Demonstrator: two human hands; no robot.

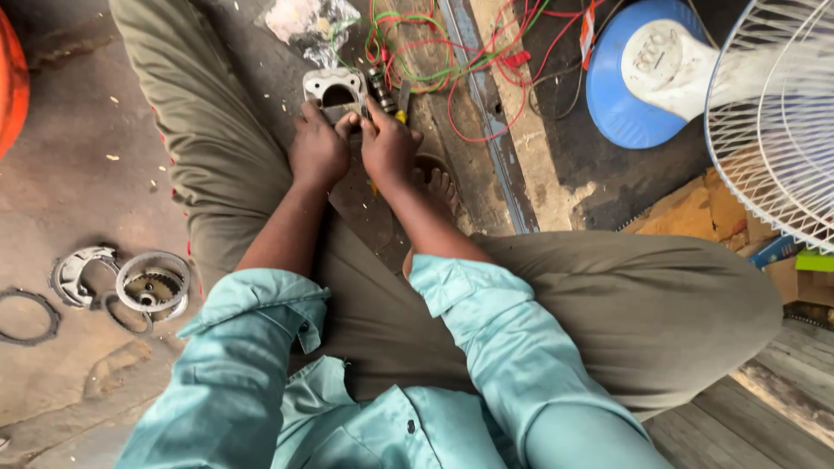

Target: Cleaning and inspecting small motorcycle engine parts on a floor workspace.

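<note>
A grey metal housing part [333,89] with a rounded opening lies on the floor between my legs. My left hand [317,149] grips its near edge. My right hand [387,143] is closed beside it, pinching a small dark cylindrical piece [380,90] that sticks up next to the housing; a bit of yellow handle [400,115] shows by my fingers. What lies under my palms is hidden.
Red and green wires [452,52] tangle just beyond the housing. A clear plastic bag [308,22] lies at the top. A blue fan base [638,74] and white fan grille [777,104] stand right. Round metal clutch parts [154,283] and rings [30,314] sit left.
</note>
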